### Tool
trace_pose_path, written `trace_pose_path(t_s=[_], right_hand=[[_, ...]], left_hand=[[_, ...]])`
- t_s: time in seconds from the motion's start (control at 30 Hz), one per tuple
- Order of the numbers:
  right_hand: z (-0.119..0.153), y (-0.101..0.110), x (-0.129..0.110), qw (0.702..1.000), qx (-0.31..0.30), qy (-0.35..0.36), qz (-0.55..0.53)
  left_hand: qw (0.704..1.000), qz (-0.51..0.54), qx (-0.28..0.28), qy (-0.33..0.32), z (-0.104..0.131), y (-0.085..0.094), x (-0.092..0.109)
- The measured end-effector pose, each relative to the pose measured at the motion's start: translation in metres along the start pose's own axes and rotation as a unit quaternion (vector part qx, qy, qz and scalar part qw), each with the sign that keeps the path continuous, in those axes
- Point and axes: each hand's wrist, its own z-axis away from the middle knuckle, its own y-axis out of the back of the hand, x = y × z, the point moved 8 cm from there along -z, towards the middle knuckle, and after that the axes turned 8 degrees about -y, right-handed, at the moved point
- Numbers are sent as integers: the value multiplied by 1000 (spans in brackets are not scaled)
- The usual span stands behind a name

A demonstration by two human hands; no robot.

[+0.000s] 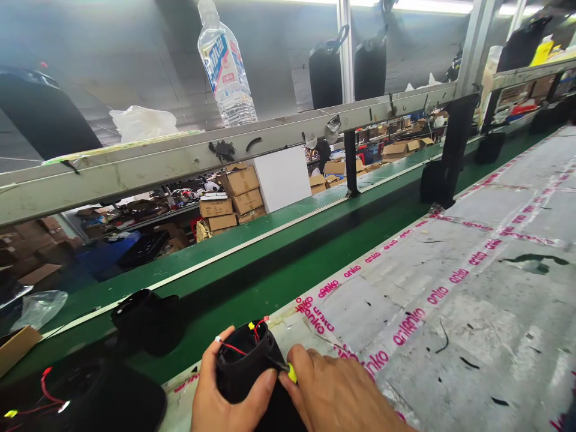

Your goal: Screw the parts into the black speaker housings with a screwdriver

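Note:
A black tube-shaped housing (247, 375) sits low in the centre, its open end facing up with red wires and small yellow, red and white connectors coming out. My left hand (225, 396) is wrapped round its left side, thumb across the front. At its right rim my right hand (330, 390) grips a thin tool with a yellow-green handle (291, 373), the tip touching the black edge. Another black housing (103, 396) with red wires stands at the lower left, and a further black one (146, 321) lies behind it on the green belt.
The green conveyor belt (270, 264) runs diagonally behind the hands. To the right, a worktop (432, 300) carries pink-printed tape and black scraps. A metal shelf rail (279, 129) above holds a plastic bottle (227, 66) and black housings. Cardboard boxes (240, 189) stand beyond.

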Motion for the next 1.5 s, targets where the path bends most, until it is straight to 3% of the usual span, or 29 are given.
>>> trace_pose_path(t_s=[0.27,0.47,0.63,0.77,0.9,1.2,1.5], right_hand=[[-11,7,-13,997,-20,18,67],[-10,5,-16,993,8,-2,121],[1,8,-14,995,73,24,57],[5,16,-10,989,143,32,-18],[6,25,-9,980,180,46,-73],[1,2,9,995,23,29,-88],[-4,-4,4,992,-20,20,-119]], left_hand=[[1000,-6,12,-5,2,0,-1],[1000,8,-10,5,0,-2,0],[1000,11,-25,16,-3,1,0],[989,111,-76,57,-4,-10,-7],[936,280,-113,180,2,-24,-26],[925,313,-130,172,1,-26,-27],[915,323,-148,191,0,-28,-35]])
